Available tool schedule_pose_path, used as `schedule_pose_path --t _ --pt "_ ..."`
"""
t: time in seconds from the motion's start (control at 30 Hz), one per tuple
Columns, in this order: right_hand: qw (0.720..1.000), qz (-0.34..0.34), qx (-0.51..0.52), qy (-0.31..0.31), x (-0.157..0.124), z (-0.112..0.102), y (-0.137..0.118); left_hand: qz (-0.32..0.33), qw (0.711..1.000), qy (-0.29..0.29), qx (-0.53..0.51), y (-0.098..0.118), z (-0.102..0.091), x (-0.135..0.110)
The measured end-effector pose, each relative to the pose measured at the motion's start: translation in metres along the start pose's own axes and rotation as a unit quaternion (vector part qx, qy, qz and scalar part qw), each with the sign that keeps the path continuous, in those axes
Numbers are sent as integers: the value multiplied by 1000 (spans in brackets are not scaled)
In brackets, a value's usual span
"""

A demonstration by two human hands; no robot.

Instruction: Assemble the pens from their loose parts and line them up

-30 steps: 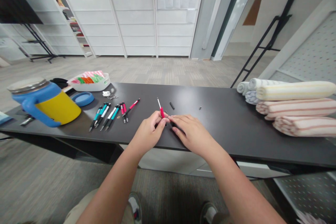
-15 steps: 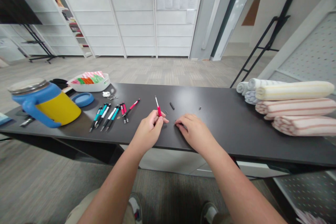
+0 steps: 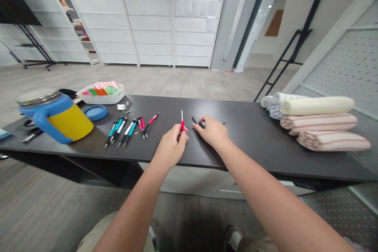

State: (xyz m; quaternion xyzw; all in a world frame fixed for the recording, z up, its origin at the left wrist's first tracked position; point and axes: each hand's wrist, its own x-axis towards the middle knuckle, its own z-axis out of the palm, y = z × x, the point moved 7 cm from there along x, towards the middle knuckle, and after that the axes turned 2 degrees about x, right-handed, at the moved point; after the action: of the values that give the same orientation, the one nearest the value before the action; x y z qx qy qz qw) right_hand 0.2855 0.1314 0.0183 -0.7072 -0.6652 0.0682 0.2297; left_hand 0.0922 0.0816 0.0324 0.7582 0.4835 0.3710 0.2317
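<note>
My left hand (image 3: 173, 141) is closed round a red pen barrel with a white refill (image 3: 182, 120) that sticks upright above the fingers. My right hand (image 3: 211, 130) reaches farther onto the dark table (image 3: 254, 141), its fingers curled over a small black pen part (image 3: 194, 120); whether it grips the part I cannot make out. A tiny dark piece (image 3: 224, 123) lies just beyond the right hand. To the left, a row of several teal and red pens (image 3: 128, 126) lies on the table.
A yellow jug with a blue handle (image 3: 56, 116) stands at the left, a blue lid (image 3: 95, 112) and a white tray of coloured items (image 3: 102, 91) behind it. Rolled striped towels (image 3: 321, 122) are stacked at the right. White cabinets (image 3: 153, 19) line the far wall.
My right hand has moved forward from the table's near edge to the black pen part. My left hand has kept the red pen and turned it more upright.
</note>
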Motion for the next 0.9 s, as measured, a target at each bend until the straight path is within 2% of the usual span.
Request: schedule_pose_path --t 0.2,0.3,0.4,0.53,0.63,0.9 --pt "999 -43 13 -2 18 8 -9 44 995 10 93 8 0 -1" --pt "998 -50 27 6 9 3 -5 67 972 12 224 10 -3 -3" --pt "997 -63 52 13 -13 -8 10 83 943 -2 322 5 -8 -3" --pt "987 -87 127 41 -52 -31 39 71 940 -21 334 -6 -12 -1" --pt "986 -69 144 47 -72 -40 55 75 939 -30 334 -8 -10 1" --pt "990 -108 86 32 -75 -35 36 117 939 -41 320 -1 0 -2"
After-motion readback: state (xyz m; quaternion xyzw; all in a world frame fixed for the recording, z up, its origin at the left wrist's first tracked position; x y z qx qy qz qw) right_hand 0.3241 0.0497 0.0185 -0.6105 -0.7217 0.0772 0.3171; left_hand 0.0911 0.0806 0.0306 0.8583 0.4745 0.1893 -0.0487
